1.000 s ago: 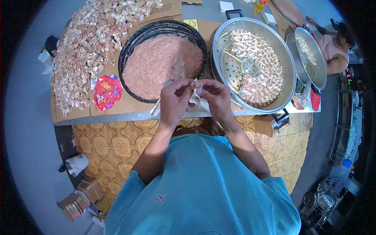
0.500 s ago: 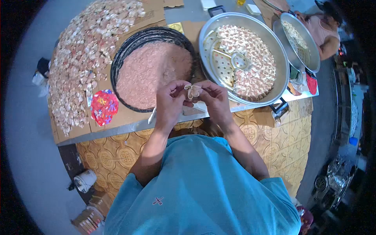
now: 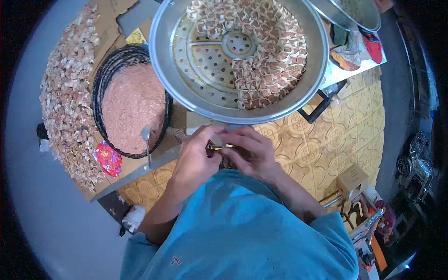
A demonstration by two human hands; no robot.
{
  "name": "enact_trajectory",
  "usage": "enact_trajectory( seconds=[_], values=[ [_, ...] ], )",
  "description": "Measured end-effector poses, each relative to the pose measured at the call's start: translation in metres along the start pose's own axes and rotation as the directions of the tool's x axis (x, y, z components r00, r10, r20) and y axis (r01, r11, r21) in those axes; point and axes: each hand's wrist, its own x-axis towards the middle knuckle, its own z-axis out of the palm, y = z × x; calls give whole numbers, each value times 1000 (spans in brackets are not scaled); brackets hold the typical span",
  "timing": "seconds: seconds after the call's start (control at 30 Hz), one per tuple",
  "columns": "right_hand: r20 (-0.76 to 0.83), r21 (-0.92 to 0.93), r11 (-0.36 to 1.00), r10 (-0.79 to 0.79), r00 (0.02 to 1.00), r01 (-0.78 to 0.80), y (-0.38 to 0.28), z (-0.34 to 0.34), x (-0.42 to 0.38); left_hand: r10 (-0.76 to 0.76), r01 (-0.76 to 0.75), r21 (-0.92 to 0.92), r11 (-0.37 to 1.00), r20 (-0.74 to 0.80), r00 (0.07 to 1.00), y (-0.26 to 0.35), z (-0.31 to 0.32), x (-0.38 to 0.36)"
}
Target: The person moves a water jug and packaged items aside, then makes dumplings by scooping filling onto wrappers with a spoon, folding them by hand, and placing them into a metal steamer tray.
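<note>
My left hand (image 3: pixel 198 156) and my right hand (image 3: pixel 252 151) meet in front of my shirt, fingers curled around a small dumpling (image 3: pixel 216 141). The fingers cover most of it; a pale wrapper and filling show between them. Just beyond stands a wide metal steamer pot (image 3: pixel 164 77) with a perforated tray (image 3: pixel 200 70). Rows of open-topped dumplings (image 3: pixel 270 70) fill its right side and far part. Left of the hands, a black-rimmed basin (image 3: pixel 96 88) holds pink minced filling (image 3: pixel 133 102). A metal spoon (image 3: pixel 146 135) rests in it, handle over the near rim.
A large heap of pale, pinkish pieces (image 3: pixel 70 93) spreads over cardboard (image 3: pixel 108 28) at the left. A red patterned packet (image 3: pixel 108 158) lies by the basin. Another metal pot (image 3: pixel 336 16) and cloths (image 3: pixel 347 53) stand at right. The steamer's black handle (image 3: pixel 315 107) juts over the floor.
The view has shifted towards the steamer pot, which now appears larger and further left. My hands have drawn closer to my body, fingers curled further around the dumpling. The spoon in the filling shows more plainly.
</note>
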Motion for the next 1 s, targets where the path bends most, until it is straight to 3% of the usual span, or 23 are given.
enact_trajectory(
  seconds=[0.07,0.13,0.2,0.27,0.33,0.4,0.43,0.47,0.53,0.57,0.6,0.63,0.67,0.73,0.77,0.83,0.87,0.93,0.97,1.0],
  values=[
    [-2,-7,1000,-25,1000,25,7,-33,4,56,-64,66,996,113,992,4,2,27],
    [-138,-168,981,-122,983,99,23,-57,16,149,-176,179,968,152,977,17,1,67],
    [-241,-178,984,-24,970,-20,37,-73,29,174,-242,300,923,235,956,14,5,108],
    [-282,-153,986,14,959,-59,55,-76,35,-46,-107,347,932,406,913,2,12,144],
    [-199,-244,959,-193,961,142,64,-79,36,-60,-137,421,897,422,905,-24,29,155],
    [-204,-192,976,-141,969,102,66,-77,31,-204,-93,528,844,477,855,-33,35,159],
    [-224,-180,978,-145,964,105,67,-78,30,-33,-181,457,871,421,906,-40,38,144],
    [-238,-166,980,-151,959,113,67,-78,30,-31,-185,457,870,425,905,-44,42,146],
    [-292,-225,968,-178,940,113,69,-72,27,-106,-81,380,922,446,889,-45,45,149],
    [-315,-289,948,-225,922,133,71,-66,30,-456,403,220,888,316,832,-40,51,157],
    [-337,-315,940,-241,910,132,69,-61,33,-287,149,367,918,359,888,-43,42,159],
    [-360,-349,928,-263,895,132,66,-57,37,-113,-126,486,865,432,895,-43,34,158],
    [-428,-340,938,-214,878,63,66,-51,37,169,-276,490,827,252,953,-47,23,140],
    [-381,-571,821,-286,879,20,59,-55,40,101,-120,372,921,71,992,-23,-20,114],
    [-425,-498,867,-246,871,2,61,-55,38,134,-110,321,941,-51,990,-7,-47,82],
    [-479,-419,902,-117,870,-109,47,-45,33,75,-12,256,967,-238,968,-36,-87,22],
    [-438,-358,930,-88,895,-84,27,-34,31,-23,119,335,934,-277,961,-65,-103,-8],
    [-238,-438,887,-270,933,145,-6,2,29,-219,389,474,790,-374,901,-141,-114,-56],
    [-171,-342,924,-237,956,168,-10,23,21,-316,520,528,672,-430,846,-176,-113,-76],
    [-47,-173,967,-198,979,188,-16,44,14,-286,510,433,743,-484,827,-201,-111,-94]
  ],
)
